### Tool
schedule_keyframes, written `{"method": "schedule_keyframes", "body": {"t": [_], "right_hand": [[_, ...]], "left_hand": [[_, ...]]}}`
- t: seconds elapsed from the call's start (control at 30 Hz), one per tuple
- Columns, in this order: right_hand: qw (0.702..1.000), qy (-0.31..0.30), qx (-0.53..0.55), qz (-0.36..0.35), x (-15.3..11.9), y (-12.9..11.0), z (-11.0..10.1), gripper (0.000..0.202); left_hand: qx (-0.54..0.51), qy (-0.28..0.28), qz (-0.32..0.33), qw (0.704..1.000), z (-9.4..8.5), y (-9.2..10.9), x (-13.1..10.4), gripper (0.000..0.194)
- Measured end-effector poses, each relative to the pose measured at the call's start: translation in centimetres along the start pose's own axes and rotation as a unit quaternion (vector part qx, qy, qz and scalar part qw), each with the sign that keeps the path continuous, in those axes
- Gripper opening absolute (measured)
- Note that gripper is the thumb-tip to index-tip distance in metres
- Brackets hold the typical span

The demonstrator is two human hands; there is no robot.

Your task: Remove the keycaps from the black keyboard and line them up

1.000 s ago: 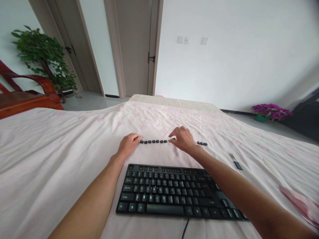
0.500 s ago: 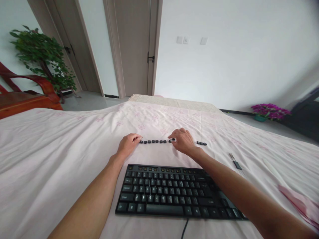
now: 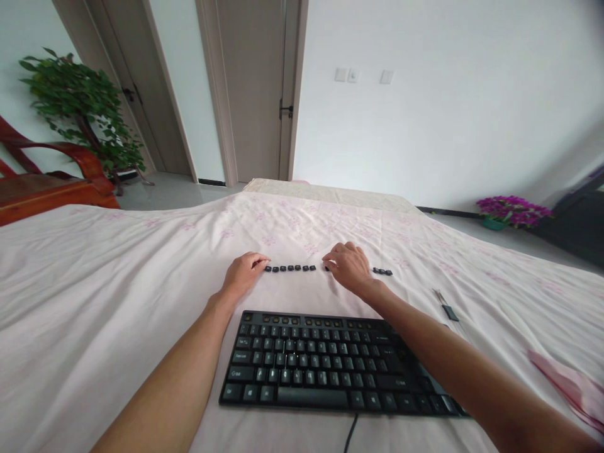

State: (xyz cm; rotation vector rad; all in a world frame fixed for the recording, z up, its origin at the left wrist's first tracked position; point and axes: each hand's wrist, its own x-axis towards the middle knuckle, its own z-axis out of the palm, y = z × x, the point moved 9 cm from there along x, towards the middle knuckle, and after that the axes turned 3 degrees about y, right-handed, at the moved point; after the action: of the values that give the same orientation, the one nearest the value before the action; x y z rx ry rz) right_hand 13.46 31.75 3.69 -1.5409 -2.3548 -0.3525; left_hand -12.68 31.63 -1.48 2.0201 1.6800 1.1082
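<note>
A row of small black keycaps [image 3: 290,268] lies on the pale pink cloth beyond the black keyboard [image 3: 302,362]. My left hand [image 3: 245,272] rests at the row's left end, fingers pressed together beside the first keycap; whether they pinch anything is hidden. Over a gap in the row, my right hand [image 3: 348,267] has thumb and forefinger around a dark keycap [image 3: 327,268], which is partly covered by the fingers. Several more keycaps [image 3: 382,272] sit just right of that hand. The keyboard's right part is covered by my right forearm.
A puller tool with wire prongs [image 3: 450,311] lies on the cloth at the right, with a folded pink cloth [image 3: 566,384] nearer the edge. The keyboard's cable [image 3: 350,434] runs toward me. Beyond are a red wooden chair [image 3: 89,167] and potted purple flowers [image 3: 514,211].
My right hand has shifted slightly right, and its thumb and forefinger have come closer together around the keycap. My left hand stays at the row's left end.
</note>
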Motion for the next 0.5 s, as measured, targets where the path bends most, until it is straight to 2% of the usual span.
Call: {"method": "schedule_keyframes", "body": {"t": [0.17, 0.5], "right_hand": [[1.0, -0.011, -0.016, -0.002, -0.2, 0.7, 0.0, 0.018], [0.997, -0.039, 0.06, -0.031, -0.7, -1.0, 0.2, 0.008]], "left_hand": [[0.001, -0.003, -0.006, 1.0, -0.1, 0.1, 0.0, 0.026], [-0.005, -0.001, -0.004, 1.0, -0.1, 0.3, -0.1, 0.026]]}}
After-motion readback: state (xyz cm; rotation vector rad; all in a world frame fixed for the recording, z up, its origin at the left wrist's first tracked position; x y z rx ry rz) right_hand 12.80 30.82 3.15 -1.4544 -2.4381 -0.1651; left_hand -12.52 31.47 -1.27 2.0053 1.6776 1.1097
